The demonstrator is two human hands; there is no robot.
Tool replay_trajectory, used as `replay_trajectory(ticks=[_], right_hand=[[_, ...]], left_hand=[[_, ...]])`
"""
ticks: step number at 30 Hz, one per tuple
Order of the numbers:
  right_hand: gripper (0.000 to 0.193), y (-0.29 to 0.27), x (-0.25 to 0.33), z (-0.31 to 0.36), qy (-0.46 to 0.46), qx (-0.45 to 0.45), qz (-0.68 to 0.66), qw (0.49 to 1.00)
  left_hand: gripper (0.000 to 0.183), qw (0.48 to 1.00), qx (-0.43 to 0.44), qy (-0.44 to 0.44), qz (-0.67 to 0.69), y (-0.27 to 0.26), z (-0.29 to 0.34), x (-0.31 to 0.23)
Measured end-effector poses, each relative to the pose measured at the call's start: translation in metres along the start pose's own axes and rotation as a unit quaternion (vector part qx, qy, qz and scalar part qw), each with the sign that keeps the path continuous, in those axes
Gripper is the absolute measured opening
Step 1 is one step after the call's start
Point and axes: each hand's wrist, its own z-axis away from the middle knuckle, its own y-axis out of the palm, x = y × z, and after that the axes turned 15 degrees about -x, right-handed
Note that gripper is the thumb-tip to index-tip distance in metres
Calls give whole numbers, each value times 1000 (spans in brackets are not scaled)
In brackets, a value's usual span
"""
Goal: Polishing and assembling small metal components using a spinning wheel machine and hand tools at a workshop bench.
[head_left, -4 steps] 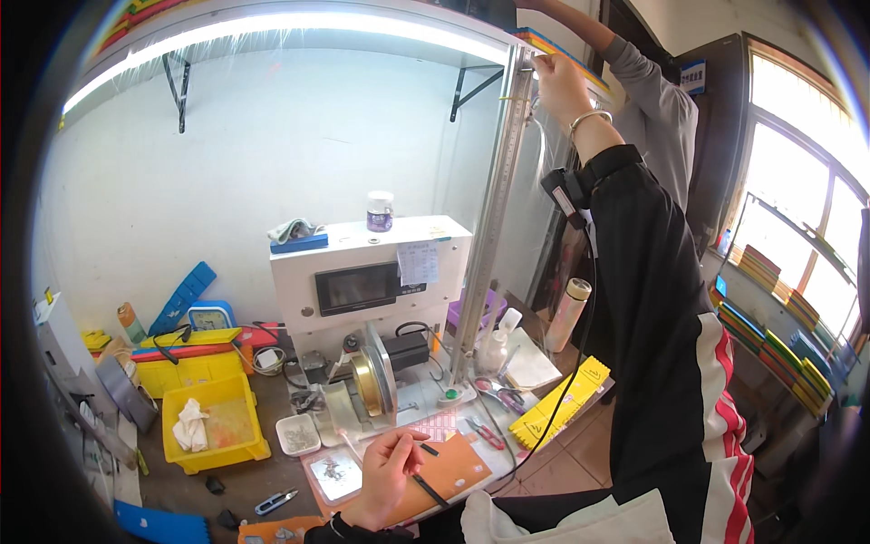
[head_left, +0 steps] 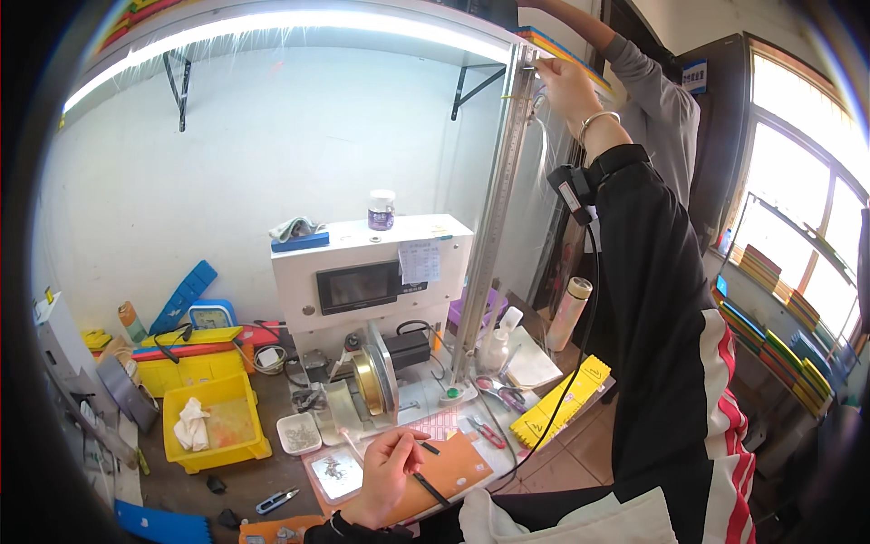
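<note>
My right hand (head_left: pixel 570 94) is raised to the upper end of an upright metal rail (head_left: pixel 490 238) with a ruled scale. Its thumb and forefinger are pinched beside a small metal piece on the rail; what they grip is too small to make out. Pale fine strands (head_left: pixel 543 145) hang below that hand. Low in front, my left hand (head_left: pixel 388 473) has its fingertips pressed together over an orange mat (head_left: pixel 464 460). Whatever it pinches is too fine to tell. A black strip (head_left: pixel 431 490) lies beside the left hand, and a white tray of small metal bits (head_left: pixel 336 473) is next to it.
Behind stands a white machine (head_left: pixel 372 263) with a screen and a gold wheel (head_left: pixel 369 381). A yellow bin (head_left: pixel 217 458), a small white dish (head_left: pixel 299 433), snips (head_left: pixel 275 500), scissors (head_left: pixel 500 393) and a yellow strip (head_left: pixel 562 399) lie around. Another person's grey sleeve (head_left: pixel 648 86) is at upper right.
My right hand and wrist have shifted slightly to the right by the rail. The left hand stays in nearly the same place, fingertips still together.
</note>
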Motion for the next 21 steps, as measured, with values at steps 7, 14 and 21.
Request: replay_trajectory(ticks=[7,14,21], right_hand=[[30,3,-6,32,27,-117,-78,990],[32,-61,52,254,287,73,-258,920],[28,-162,52,444,477,224,-270,806]], left_hand=[[24,999,6,-34,-37,-1,4,13],[25,981,46,-7,-188,9,6,31],[28,967,109,102,-207,35,2,44]])
